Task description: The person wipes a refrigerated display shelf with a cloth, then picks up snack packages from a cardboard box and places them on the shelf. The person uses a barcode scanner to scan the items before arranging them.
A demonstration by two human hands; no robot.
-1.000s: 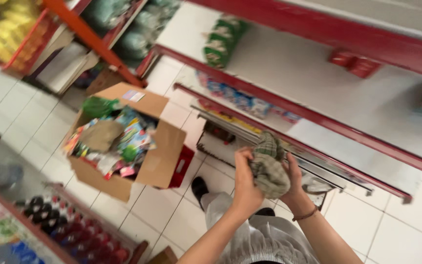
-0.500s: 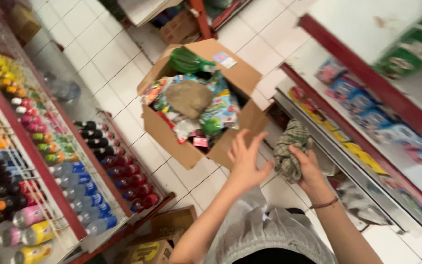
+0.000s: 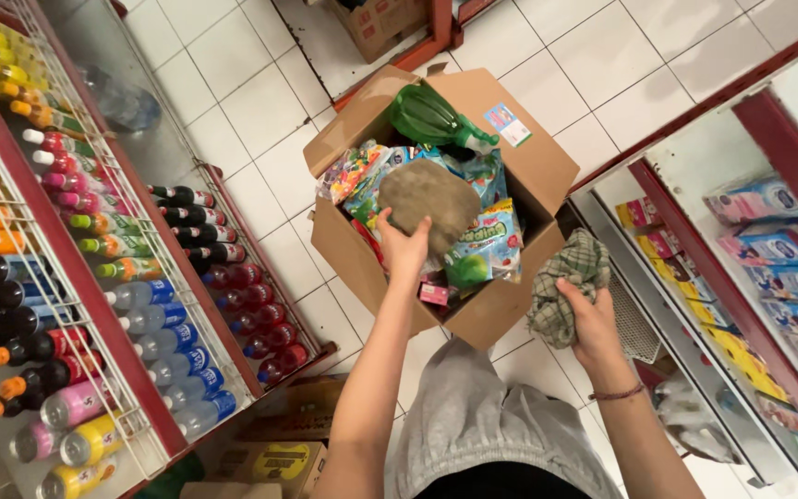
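At frame centre, the open brown cardboard box holds colourful snack packets and a green bottle. The left hand grasps a flat brownish-grey pouch inside; the right hand clutches a green checked cloth lower right.

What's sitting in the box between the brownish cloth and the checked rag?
In the head view, colourful snack packets and the cardboard box wall lie between the brownish cloth and the checked rag.
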